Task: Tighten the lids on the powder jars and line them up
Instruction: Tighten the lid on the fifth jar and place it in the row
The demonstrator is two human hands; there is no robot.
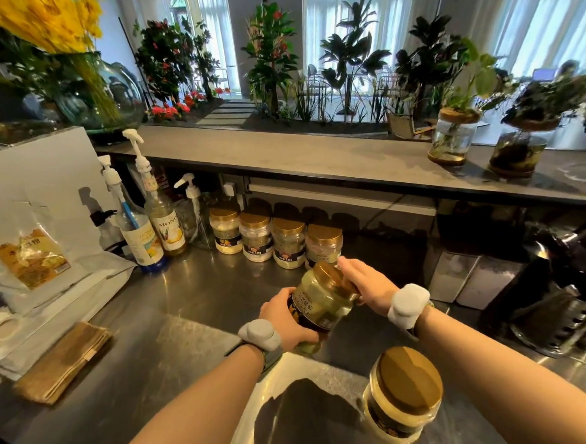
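Currently, the left hand (283,316) wraps closed around the lower body of the held jar (320,304), which is lifted clear of the steel counter (187,303) and tilted with its top away from the person. The right hand (365,282) lies over the gold lid (331,274) of that jar, fingers curled around its rim in a turning grip. Whether the lid is fully seated cannot be determined.

Progress assessment:

- Four jars (274,240) stand upright at the back of the counter, side by side in a row, each with a gold lid in place. These appear finished, though lid tightness cannot be read from this view.
- The held jar is in the tightening step and is not yet in the row. The open spot at the right end of the row, just beyond the fourth jar, appears to be its destination.
- One further jar (403,400) stands upright near the front edge, well apart from the row, lid on. It probably awaits tightening and placement.

Remaining work, as judged: finish the held jar, set it in line, then process the front jar
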